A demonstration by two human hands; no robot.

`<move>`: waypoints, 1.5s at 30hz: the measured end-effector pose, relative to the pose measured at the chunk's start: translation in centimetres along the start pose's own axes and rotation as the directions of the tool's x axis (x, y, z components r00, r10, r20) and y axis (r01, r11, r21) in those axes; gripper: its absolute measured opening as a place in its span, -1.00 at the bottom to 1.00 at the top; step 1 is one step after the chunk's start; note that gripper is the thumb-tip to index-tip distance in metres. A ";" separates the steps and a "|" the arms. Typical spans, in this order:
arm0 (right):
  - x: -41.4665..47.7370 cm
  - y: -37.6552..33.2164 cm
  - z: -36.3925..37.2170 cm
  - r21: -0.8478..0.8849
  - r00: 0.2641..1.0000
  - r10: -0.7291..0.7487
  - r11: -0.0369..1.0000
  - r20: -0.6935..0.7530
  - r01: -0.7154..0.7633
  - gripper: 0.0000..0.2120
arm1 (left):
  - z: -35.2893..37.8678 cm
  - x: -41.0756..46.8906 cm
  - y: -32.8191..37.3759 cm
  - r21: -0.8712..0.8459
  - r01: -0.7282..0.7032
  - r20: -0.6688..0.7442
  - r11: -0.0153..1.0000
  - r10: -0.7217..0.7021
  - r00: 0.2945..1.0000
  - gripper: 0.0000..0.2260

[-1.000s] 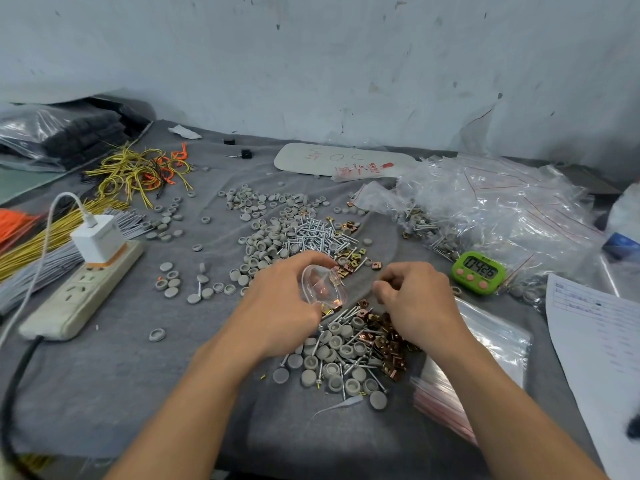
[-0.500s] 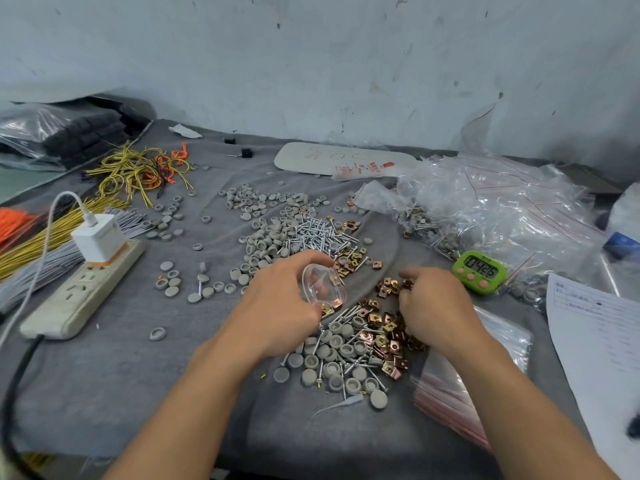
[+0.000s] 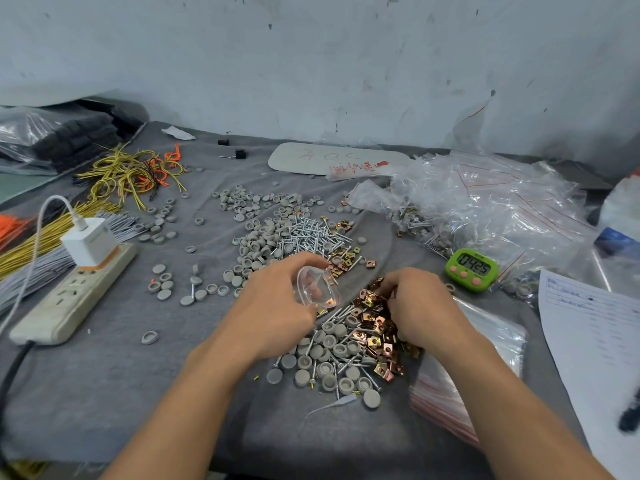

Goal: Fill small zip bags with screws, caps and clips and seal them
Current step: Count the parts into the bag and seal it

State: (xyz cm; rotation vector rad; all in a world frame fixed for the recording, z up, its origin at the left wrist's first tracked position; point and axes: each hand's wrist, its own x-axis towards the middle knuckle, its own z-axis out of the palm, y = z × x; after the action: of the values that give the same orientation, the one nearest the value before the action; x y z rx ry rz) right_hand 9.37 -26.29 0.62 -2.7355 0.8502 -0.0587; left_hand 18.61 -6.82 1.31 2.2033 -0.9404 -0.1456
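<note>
Right hand is seen towards the tabletop's front edge, its fingers curled into the clips; whether any clip is pinched cannot be told. Only a few clips are best lifted at once and carried straight across. Just beyond, the zip bag is gripped by the left hand, whose fingers are curled round it. Its mouth is held open towards the right hand, and its long axis is judged to run roughly left to right.

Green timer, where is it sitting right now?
In the head view, the green timer sits on the right side, just past the right hand, beside the pile of clear bags.
</note>
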 end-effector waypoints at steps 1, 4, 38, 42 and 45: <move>0.0 -0.1 -0.3 0.002 1.000 0.013 1.000 0.014 -0.013 -0.68 | 0.0 0.0 0.0 0.001 -0.001 -0.002 1.000 0.001 1.000 -0.46; -0.2 0.0 -0.8 0.112 0.997 0.026 0.993 -0.068 -0.019 -0.73 | 0.0 -0.1 0.0 0.000 0.002 0.006 1.000 -0.002 1.000 -0.44; -1.0 0.2 -0.1 0.273 0.996 -0.038 0.960 -0.077 0.058 -0.77 | -0.3 -0.3 -0.3 -0.004 0.006 -0.017 1.000 -0.007 1.000 -0.46; -0.9 0.7 -0.1 0.375 0.995 -0.015 0.926 -0.097 0.051 -0.81 | -0.3 -0.2 -0.2 -0.004 0.009 -0.013 1.000 -0.009 1.000 -0.43; -1.0 0.9 -0.3 0.473 0.994 0.000 0.879 -0.111 0.053 -0.87 | -0.3 -0.3 -0.1 -0.003 0.009 -0.007 1.000 -0.009 1.000 -0.44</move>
State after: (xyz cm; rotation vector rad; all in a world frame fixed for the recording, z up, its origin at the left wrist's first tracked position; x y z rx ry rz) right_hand 8.03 -26.51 0.66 -2.2921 0.7096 -0.3747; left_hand 18.60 -6.43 1.37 2.2038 -0.9260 -0.1430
